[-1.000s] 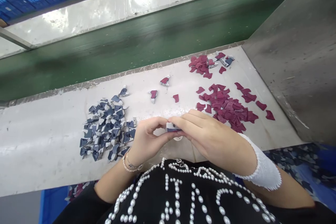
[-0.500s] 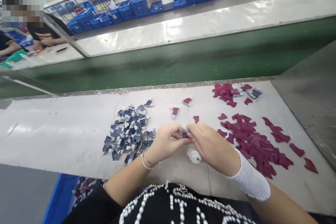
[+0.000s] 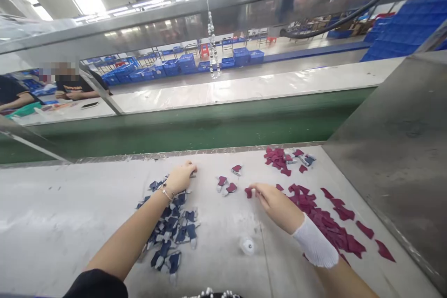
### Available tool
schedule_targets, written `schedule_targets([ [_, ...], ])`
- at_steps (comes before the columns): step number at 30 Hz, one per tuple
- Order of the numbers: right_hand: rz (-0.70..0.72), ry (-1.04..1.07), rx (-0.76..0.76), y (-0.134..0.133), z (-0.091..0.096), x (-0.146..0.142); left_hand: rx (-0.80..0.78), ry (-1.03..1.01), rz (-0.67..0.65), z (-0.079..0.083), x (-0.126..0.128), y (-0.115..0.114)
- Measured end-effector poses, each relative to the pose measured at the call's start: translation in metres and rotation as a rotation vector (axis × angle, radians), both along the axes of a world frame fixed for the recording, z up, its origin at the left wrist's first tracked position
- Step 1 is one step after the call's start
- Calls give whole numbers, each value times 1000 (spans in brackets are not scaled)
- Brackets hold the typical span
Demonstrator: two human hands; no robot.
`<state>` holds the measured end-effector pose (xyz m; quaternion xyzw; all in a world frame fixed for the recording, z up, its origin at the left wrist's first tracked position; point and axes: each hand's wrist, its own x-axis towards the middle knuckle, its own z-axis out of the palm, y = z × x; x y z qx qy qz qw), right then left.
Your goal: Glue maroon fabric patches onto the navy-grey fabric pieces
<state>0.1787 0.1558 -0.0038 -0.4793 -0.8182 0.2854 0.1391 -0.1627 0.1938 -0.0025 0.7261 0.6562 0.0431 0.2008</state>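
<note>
A factory workshop: green conveyor belt [image 3: 195,129] and stacked blue plastic crates [image 3: 178,66]

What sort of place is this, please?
Probably a factory assembly line: a green conveyor belt, a long white workbench with piles of small cut pieces, and many blue plastic crates stacked behind.

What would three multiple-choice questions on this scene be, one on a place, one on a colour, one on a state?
1. Where is the left hand?
A. At the far end of the navy-and-white pieces
B. On the maroon pile
C. On the green belt

2. What colour is the loose piece at the fingertips of the right hand?
A. Yellow
B. Maroon
C. Green

3. How do the two hands stand?
A. Clasped on one piece
B. Both inside a crate
C. Apart

1: A, the hand sits at that pile's far end.
2: B, it matches the pile beside it.
3: C, a wide gap separates them.
</note>
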Motion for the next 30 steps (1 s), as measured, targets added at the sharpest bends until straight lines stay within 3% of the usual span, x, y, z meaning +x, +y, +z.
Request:
schedule_targets([
  [3, 0, -72, 21, -6, -12, 0, -21, 85, -35, -6, 1, 8],
  [7, 7, -142, 13, -7, -27, -13, -18, 108, -70, -3, 15, 12],
  [13, -64, -86, -82, -45, -16, 31, 9, -27, -84, 9, 32, -10],
  [16, 16, 68, -212, -72, -11, 33, 30, -183, -37, 15, 42, -37],
  [19, 102, 242, -365, -87, -17, 10, 10, -382, 26, 17, 60, -68],
  [23, 60, 400, -469, -89, -21, -5, -8, -653, 182, 7, 88, -100],
  [27, -67, 482, -540, -79, 3, 19, -68, -958, 317, -5, 105, -110],
  [30, -130, 565, -517, -68, 25, 38, -162, -1143, 336, -11, 111, -107],
])
